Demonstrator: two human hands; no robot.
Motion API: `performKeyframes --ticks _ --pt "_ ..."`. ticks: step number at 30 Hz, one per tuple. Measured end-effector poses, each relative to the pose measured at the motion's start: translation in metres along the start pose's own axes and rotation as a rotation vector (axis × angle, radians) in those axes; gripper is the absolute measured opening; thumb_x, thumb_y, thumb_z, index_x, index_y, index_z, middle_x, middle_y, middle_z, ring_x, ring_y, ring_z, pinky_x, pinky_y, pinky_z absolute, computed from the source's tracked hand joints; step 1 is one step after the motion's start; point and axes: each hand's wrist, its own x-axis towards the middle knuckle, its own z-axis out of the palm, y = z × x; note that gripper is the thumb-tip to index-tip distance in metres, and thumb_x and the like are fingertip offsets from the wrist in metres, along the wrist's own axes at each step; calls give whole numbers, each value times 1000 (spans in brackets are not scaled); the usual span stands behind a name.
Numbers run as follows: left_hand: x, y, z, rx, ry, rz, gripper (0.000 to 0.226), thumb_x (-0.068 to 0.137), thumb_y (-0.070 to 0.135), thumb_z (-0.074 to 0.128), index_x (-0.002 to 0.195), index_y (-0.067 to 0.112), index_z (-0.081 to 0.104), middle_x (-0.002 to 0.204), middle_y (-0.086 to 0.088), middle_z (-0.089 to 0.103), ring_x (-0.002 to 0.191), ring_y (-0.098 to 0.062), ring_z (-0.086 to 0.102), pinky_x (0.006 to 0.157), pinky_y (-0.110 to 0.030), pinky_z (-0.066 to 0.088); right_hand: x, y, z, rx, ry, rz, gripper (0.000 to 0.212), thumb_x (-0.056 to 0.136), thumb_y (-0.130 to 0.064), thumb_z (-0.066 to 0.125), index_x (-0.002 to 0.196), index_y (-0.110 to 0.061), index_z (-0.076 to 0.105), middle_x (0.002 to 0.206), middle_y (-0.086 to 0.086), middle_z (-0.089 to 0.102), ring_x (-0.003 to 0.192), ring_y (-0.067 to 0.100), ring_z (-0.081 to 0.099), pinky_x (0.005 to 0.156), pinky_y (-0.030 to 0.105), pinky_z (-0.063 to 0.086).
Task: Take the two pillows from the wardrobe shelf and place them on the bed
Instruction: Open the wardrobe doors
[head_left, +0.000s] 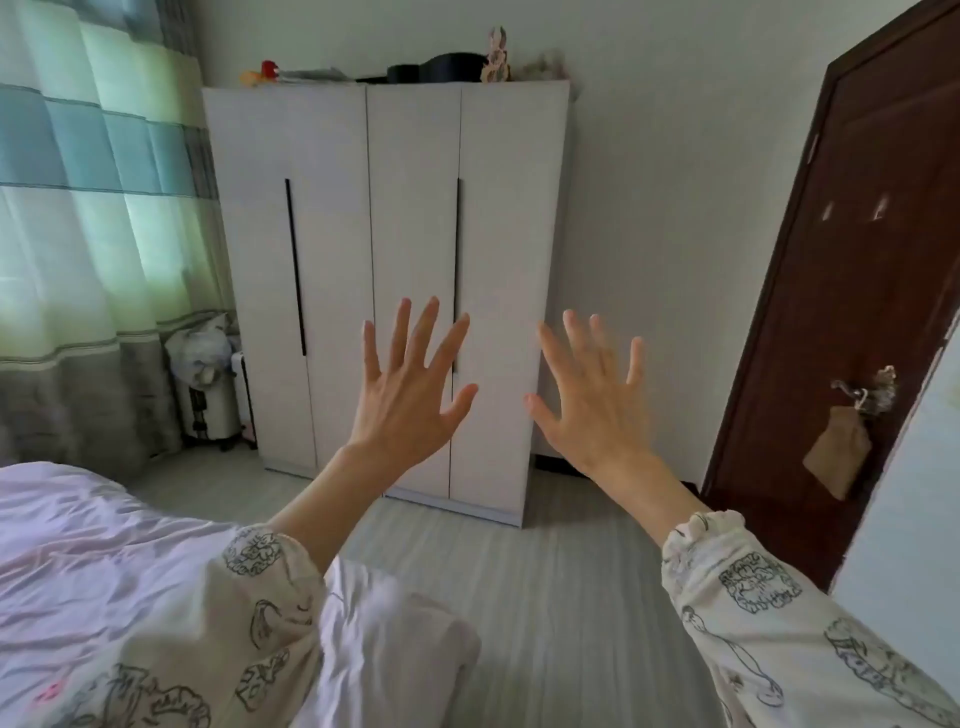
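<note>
Pillows are out of sight behind the closed doors of the white wardrobe (387, 280). The left hand (410, 387) and right hand (592, 395) are raised before it, fingers spread, holding nothing. The bed (104, 561) lies lower left.

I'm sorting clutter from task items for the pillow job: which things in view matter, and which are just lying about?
Job: wardrobe, doors closed; bed; left hand and right hand, both open and empty.

Lying about: brown door, curtain, heater, items on top of the wardrobe.
</note>
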Motion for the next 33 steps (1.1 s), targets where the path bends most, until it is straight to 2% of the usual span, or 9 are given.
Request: performKeyframes --ticks 2,10,15,18,22,26,33 --pt "13 -4 21 -3 -17 -20 73 91 52 36 148 28 -2 159 -8 -8 143 -28 -17 111 -54 -15 9 9 20 -4 -28 34 73 90 -52 41 149 -29 3 159 7 9 145 29 4 111 59 -2" --pt "77 -42 141 -41 -78 -44 68 92 48 37 149 27 5 159 -7 -3 145 -28 -13 114 -51 -10 84 46 125 14 -134 51 68 93 -51 36 149 -28 6 159 6 9 146 26 3 112 58 1" --pt "115 -64 221 -108 -141 -120 66 93 46 36 149 26 8 159 -7 -1 145 -26 -11 114 -47 -9 134 75 186 128 -149 92 66 93 -50 38 148 -27 10 158 5 13 145 23 9 113 53 9" --pt "133 -72 266 -185 -196 -166 63 95 42 37 149 23 11 159 -8 4 146 -26 -6 116 -46 -2 157 96 228 199 -175 130 65 93 -49 40 148 -25 15 156 5 19 143 22 17 114 49 18" --pt "163 -92 321 -244 -211 -236 59 96 37 39 147 18 19 158 -9 13 146 -25 5 117 -42 8 190 123 294 269 -246 116 62 94 -45 41 147 -23 19 155 5 24 142 20 22 113 46 19" --pt "194 -113 377 -230 -238 -295 58 96 37 40 147 16 22 156 -10 19 145 -25 12 117 -42 15 232 148 363 362 -266 93 58 94 -39 44 145 -19 25 151 4 31 138 20 29 109 44 23" --pt "273 -155 464 -153 -255 -377 60 95 39 41 147 16 22 156 -10 21 144 -26 19 114 -42 20 315 181 477 614 -316 19 58 94 -37 46 146 -21 23 151 1 31 139 17 26 112 48 26"
